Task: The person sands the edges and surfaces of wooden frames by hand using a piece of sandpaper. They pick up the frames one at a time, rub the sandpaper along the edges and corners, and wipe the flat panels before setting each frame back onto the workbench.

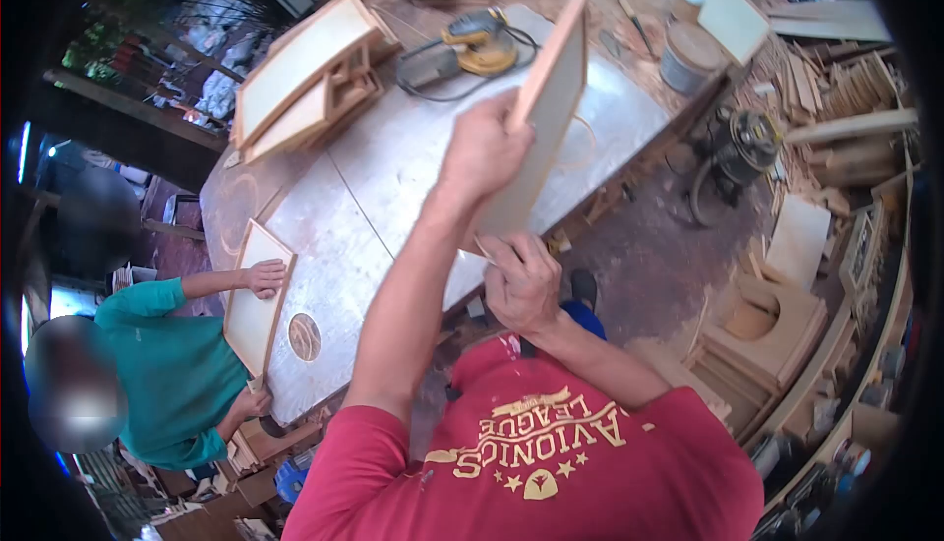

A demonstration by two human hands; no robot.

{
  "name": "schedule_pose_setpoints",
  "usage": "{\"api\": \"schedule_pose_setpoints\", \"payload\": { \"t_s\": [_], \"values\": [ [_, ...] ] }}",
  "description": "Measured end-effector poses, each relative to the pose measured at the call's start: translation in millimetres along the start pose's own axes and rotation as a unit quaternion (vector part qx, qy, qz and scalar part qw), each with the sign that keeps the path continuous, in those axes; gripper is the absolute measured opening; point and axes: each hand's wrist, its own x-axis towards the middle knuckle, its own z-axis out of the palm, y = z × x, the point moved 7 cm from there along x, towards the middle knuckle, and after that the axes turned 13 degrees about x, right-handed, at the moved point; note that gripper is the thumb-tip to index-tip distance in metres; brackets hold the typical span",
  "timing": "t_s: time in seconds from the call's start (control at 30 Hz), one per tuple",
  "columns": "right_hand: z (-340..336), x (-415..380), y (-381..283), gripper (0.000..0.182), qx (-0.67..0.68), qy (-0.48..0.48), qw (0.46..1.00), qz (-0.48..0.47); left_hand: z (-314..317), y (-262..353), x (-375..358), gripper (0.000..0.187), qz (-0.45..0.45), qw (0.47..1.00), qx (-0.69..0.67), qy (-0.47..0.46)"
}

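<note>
My left hand (487, 143) is closed around the edge of a wood-framed panel (536, 138), which stands tilted up over the metal-topped table. Its frame strip is pale wood and its face is light. At the panel's lower end my right hand (526, 280) has its fingers curled together, with a thin pale edge showing beside the thumb. I cannot tell whether that edge is the panel's corner or a separate piece.
Across the table (344, 285), a person in a green shirt (182, 364) holds another framed panel (258, 295). A yellow sander (482, 44) lies near stacked panels (310, 79). A tub (688, 59) stands at the far edge; a black machine (742, 143) and wooden boxes (757, 330) are on the right.
</note>
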Motion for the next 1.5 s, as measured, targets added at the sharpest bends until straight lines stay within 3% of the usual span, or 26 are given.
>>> {"api": "schedule_pose_setpoints", "payload": {
  "t_s": [0.13, 0.23, 0.37, 0.47, 0.6, 0.67, 0.73, 0.77, 0.8, 0.83, 0.9, 1.0, 1.07, 1.17, 1.2, 1.3, 1.33, 1.43, 1.5],
  "values": [
    [-2.0, 7.8, -1.9, 0.038, -0.020, -0.014, 1.000, 0.009, 1.0, -8.7, 10.1, 0.049, 0.039, 0.999, -0.003, 0.036],
    [3.7, 7.0, -1.0, 0.036, 0.004, -0.021, 1.000, 0.001, -1.5, -9.1, 7.5, 0.048, 0.000, 1.000, 0.028, 0.011],
    [10.1, -32.2, 56.5, 0.038, -0.078, -0.135, 0.982, 0.102, 2.4, -15.4, 12.6, 0.046, 0.016, 0.999, 0.030, 0.031],
    [7.1, -49.2, 81.7, 0.045, -0.038, -0.168, 0.973, 0.151, 1.1, -17.0, 12.1, 0.048, -0.010, 0.999, 0.040, 0.028],
    [-7.6, -51.4, 88.6, 0.047, -0.006, -0.177, 0.974, 0.139, 1.6, -36.3, 1.6, 0.068, 0.057, 0.996, -0.023, 0.057],
    [-12.0, -43.0, 86.9, 0.044, 0.027, -0.181, 0.973, 0.144, -14.6, -28.9, -39.6, 0.091, 0.106, 0.986, -0.095, -0.090],
    [-7.8, -31.4, 84.1, 0.042, 0.061, -0.182, 0.974, 0.117, 1.2, -59.4, -91.3, 0.103, 0.080, 0.976, -0.172, -0.103],
    [-6.0, -24.6, 81.8, 0.040, 0.076, -0.190, 0.975, 0.085, 1.1, -54.7, -120.6, 0.105, 0.031, 0.950, -0.264, -0.161],
    [-5.5, -19.2, 80.9, 0.039, 0.090, -0.202, 0.974, 0.052, 28.8, -77.5, -137.4, 0.101, 0.065, 0.974, -0.207, -0.065],
    [-4.8, -18.3, 90.4, 0.038, 0.097, -0.209, 0.971, 0.058, 44.4, -83.9, -151.1, 0.084, 0.079, 0.984, -0.157, 0.019],
    [0.1, -20.7, 110.0, 0.035, 0.112, -0.230, 0.964, 0.075, 84.3, -110.2, -165.5, 0.056, 0.012, 0.976, -0.163, 0.146],
    [-4.1, -0.1, 89.4, 0.033, 0.112, -0.287, 0.949, 0.072, 85.6, -115.2, -159.0, 0.034, -0.010, 0.959, -0.143, 0.244],
    [-9.8, 10.0, 100.3, 0.024, 0.128, -0.297, 0.946, 0.010, 51.7, -87.1, -146.5, 0.028, 0.045, 0.951, -0.143, 0.270],
    [-37.4, 25.8, 121.0, 0.017, 0.277, -0.262, 0.895, 0.233, -26.2, -22.6, -121.3, 0.023, 0.130, 0.936, -0.100, 0.313],
    [-45.9, 47.3, 92.7, 0.015, 0.302, -0.245, 0.906, 0.171, -56.0, 6.6, -108.8, 0.022, 0.147, 0.927, -0.117, 0.324],
    [-80.3, 75.2, 102.5, 0.013, 0.358, -0.200, 0.900, 0.147, -102.5, 61.8, -56.9, 0.024, 0.124, 0.943, -0.017, 0.309],
    [-93.0, 89.5, 94.1, 0.013, 0.323, -0.214, 0.919, 0.079, -110.7, 75.9, -37.8, 0.023, 0.113, 0.951, 0.012, 0.287],
    [-116.0, 113.0, 96.2, 0.012, 0.302, -0.219, 0.926, 0.059, -117.7, 120.8, 11.5, 0.022, 0.075, 0.969, 0.150, 0.182],
    [-121.9, 114.5, 115.5, 0.015, 0.309, -0.236, 0.917, 0.088, -108.7, 146.8, 32.5, 0.018, 0.076, 0.958, 0.225, 0.162]
  ]
}}
